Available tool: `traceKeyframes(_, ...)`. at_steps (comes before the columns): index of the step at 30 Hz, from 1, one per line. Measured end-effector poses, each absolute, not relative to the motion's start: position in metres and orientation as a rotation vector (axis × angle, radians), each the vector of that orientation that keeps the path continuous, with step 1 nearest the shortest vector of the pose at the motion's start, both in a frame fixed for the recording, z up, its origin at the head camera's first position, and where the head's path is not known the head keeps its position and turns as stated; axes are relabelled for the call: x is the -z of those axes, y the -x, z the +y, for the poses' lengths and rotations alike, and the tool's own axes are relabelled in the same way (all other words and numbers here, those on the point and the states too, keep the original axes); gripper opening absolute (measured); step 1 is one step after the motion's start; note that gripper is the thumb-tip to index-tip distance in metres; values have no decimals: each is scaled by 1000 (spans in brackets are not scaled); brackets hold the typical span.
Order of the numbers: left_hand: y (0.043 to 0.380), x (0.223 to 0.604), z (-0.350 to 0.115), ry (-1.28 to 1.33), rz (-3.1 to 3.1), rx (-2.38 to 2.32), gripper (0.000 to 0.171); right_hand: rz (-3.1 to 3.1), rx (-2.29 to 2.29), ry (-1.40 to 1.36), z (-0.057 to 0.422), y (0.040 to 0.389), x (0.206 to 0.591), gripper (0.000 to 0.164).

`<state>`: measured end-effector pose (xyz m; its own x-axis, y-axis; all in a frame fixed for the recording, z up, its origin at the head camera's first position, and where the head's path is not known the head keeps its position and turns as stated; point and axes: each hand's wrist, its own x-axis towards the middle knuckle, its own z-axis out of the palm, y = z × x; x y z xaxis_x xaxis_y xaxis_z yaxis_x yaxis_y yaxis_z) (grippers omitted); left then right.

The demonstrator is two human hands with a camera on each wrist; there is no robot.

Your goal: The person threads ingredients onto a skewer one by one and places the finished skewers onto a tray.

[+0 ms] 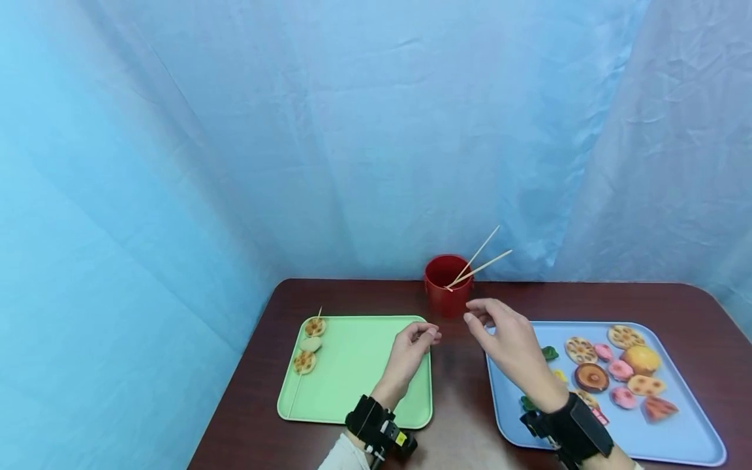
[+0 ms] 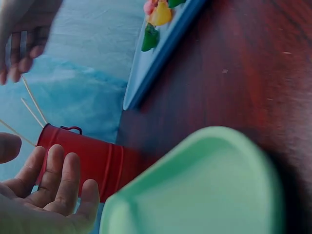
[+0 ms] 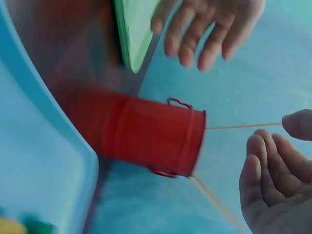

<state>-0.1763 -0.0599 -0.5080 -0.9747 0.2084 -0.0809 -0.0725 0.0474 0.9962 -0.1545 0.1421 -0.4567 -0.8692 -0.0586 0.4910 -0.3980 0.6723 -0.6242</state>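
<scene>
Thin pale wooden skewers (image 1: 482, 247) lean in a red cylindrical pail with small loop handles (image 1: 448, 301), their upper ends jutting past its rim. The pail stands on the dark reddish-brown worktop (image 1: 458, 411), behind and between two rectangular trays. The right hand (image 1: 516, 344) hovers beside it over the near-left part of the light blue tray (image 1: 646, 440), its fingers loosely bent, the thumb apart, with no object visible in its grasp; whether the thumb touches a skewer I cannot tell. The left hand (image 1: 407, 359) hangs above the right side of the light green tray (image 1: 352, 378), its fingers relaxed, slightly spread and holding nothing. A loaded skewer with three round slices (image 1: 304, 361) lies along the green tray's left side. Assorted food pieces (image 1: 591, 378) lie on the blue tray.
</scene>
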Motion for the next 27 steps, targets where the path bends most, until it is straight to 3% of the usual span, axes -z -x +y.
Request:
traceKeyframes(7,169,516,-63,-63,2116,-2042,35,-2353,-834,-463,127,172,443,35)
traceKeyframes(18,167,524,-64,-70,2060,-2058,36,-2315,-731,-511,121,191,440,27)
traceKeyframes(27,166,526,-65,-70,2047,-2070,36,-2231,-735,-503,134,182,437,27)
